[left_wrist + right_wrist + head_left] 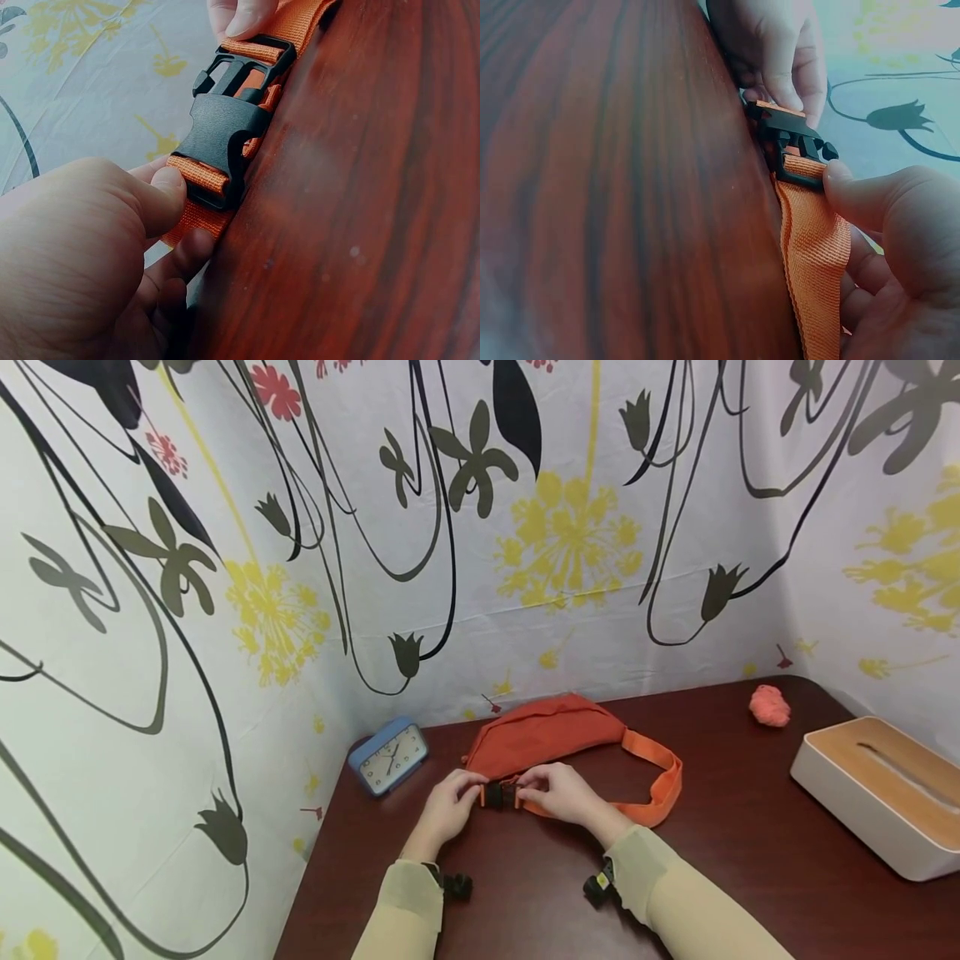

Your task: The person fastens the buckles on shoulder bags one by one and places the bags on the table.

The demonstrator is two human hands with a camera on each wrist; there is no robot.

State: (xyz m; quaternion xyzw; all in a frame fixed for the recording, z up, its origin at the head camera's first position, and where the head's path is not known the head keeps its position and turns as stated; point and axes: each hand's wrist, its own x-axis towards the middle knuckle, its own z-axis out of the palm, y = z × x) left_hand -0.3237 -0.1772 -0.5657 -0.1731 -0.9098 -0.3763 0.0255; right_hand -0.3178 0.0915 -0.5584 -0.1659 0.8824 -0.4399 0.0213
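Note:
An orange-red waist bag (547, 735) lies on the table, its orange strap (666, 777) looping round on the right. In front of it, both hands hold the two halves of a black side-release buckle. My left hand (448, 802) pinches the strap end at the buckle's socket half (225, 124) between thumb and fingers. Opposite it, my right hand (562, 792) pinches the webbing beside the pronged half (804, 181). The prong tips sit in the socket's mouth, while the side arms still show outside it in the left wrist view.
A blue alarm clock (390, 756) stands on the dark red-brown table (510, 893), left of the bag. Toward the back right lies a ball of coral yarn (769, 706), with a white tissue box (855, 793) with a wooden top nearer. Patterned cloth (480, 577) hangs close behind the table.

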